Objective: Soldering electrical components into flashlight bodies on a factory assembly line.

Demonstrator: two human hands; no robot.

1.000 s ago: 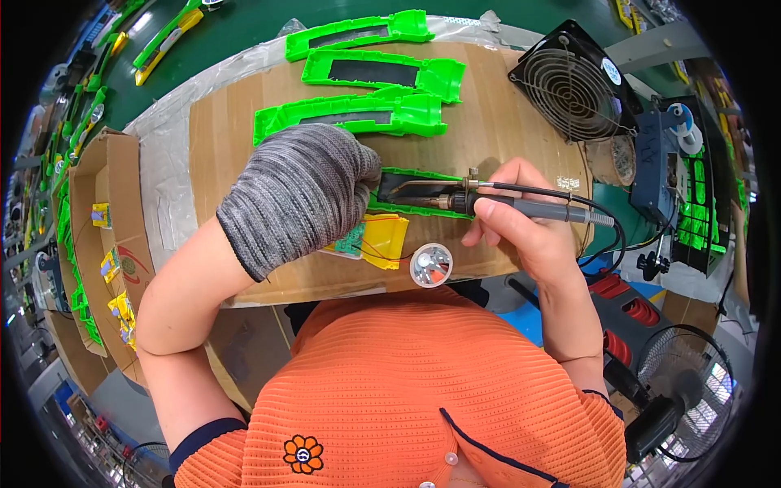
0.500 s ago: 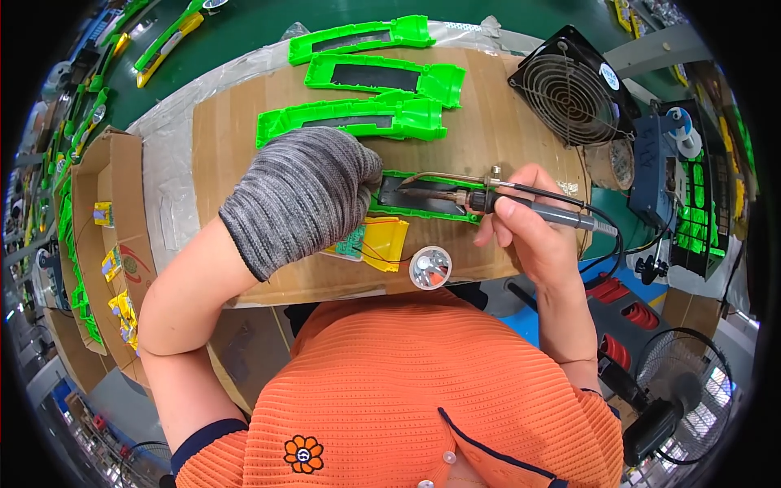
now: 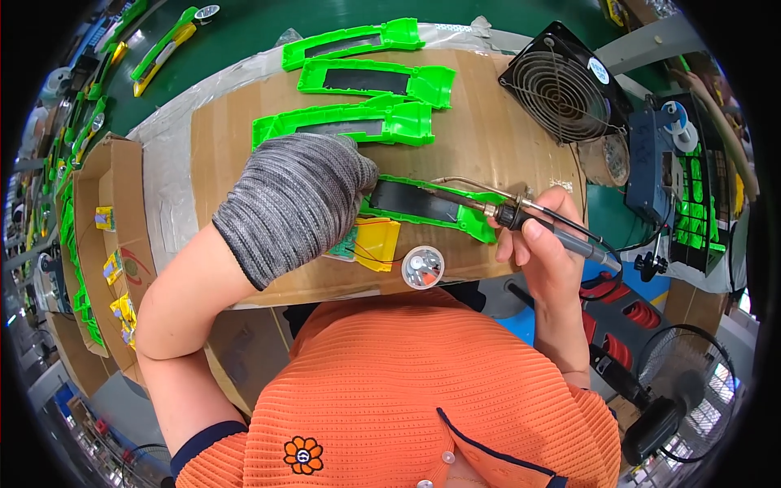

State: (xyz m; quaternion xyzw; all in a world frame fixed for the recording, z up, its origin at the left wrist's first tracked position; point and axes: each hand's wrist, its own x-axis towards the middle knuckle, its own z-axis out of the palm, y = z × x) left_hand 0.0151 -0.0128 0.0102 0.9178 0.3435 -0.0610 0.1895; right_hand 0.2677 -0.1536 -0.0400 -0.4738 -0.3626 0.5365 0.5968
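Note:
My left hand [image 3: 303, 199], in a grey striped knit glove, is closed at the left end of a green plastic shell [image 3: 482, 226]; its fingertips are hidden. A black strip [image 3: 411, 201] lies inside this shell. From the right, my bare right hand [image 3: 551, 259] grips a soldering iron [image 3: 514, 216] with a thin metal tube running alongside its tip. The tip is over the shell's far edge; whether it touches cannot be made out. Beneath my left hand are a yellow piece [image 3: 377, 246] and a green circuit board [image 3: 345, 246]. A round reflector lamp [image 3: 423, 267] lies by the table's near edge.
Three more green shells [image 3: 366, 79] lie in a row farther back on the cardboard [image 3: 480, 81]. A black fan [image 3: 561, 89] stands at the far right, near a blue box-shaped unit [image 3: 648, 175]. On the left stands a cardboard box [image 3: 122, 195] with small yellow parts.
My right hand has drawn the soldering iron back to the right and slightly nearer me. More of the black strip shows, and the shell has tilted, its right end nearer me.

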